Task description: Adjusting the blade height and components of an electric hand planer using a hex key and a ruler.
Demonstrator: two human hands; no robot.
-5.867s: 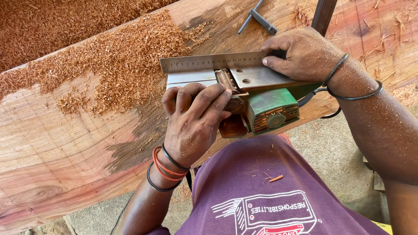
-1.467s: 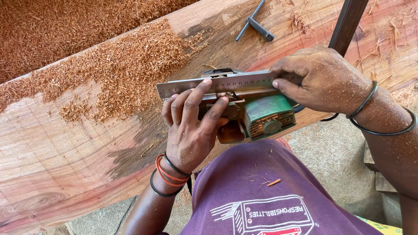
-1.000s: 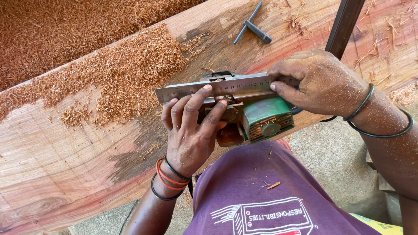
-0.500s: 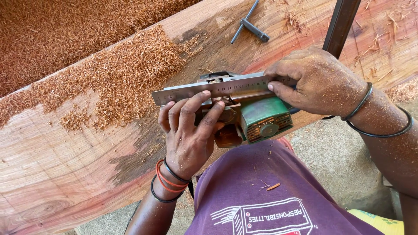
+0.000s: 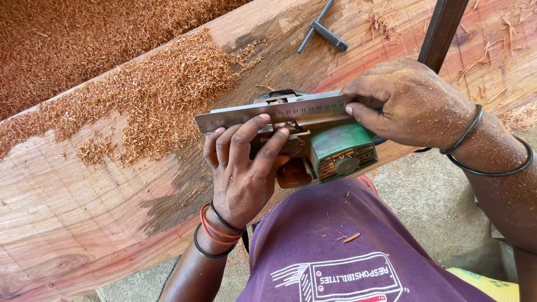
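A green electric planer (image 5: 335, 151) lies upturned on the edge of a big reddish wooden slab (image 5: 84, 207), against my lap. A steel ruler (image 5: 268, 112) rests along the planer's metal sole. My right hand (image 5: 411, 103) pinches the ruler's right end and presses it down. My left hand (image 5: 246, 168) has its fingers curled over the planer's front part, fingertips just under the ruler's left half. Both wrists carry bangles.
Wood shavings (image 5: 151, 95) lie heaped over the slab's upper left and the ground beyond. A dark metal T-shaped key (image 5: 321, 33) rests on the slab at the top. A dark upright bar (image 5: 442, 31) stands at top right. Concrete floor (image 5: 430, 201) shows at right.
The ruler has stayed laid across the planer's sole, shifting slightly left with the camera. My left fingers have moved a little along the planer under the ruler. My right hand keeps its hold.
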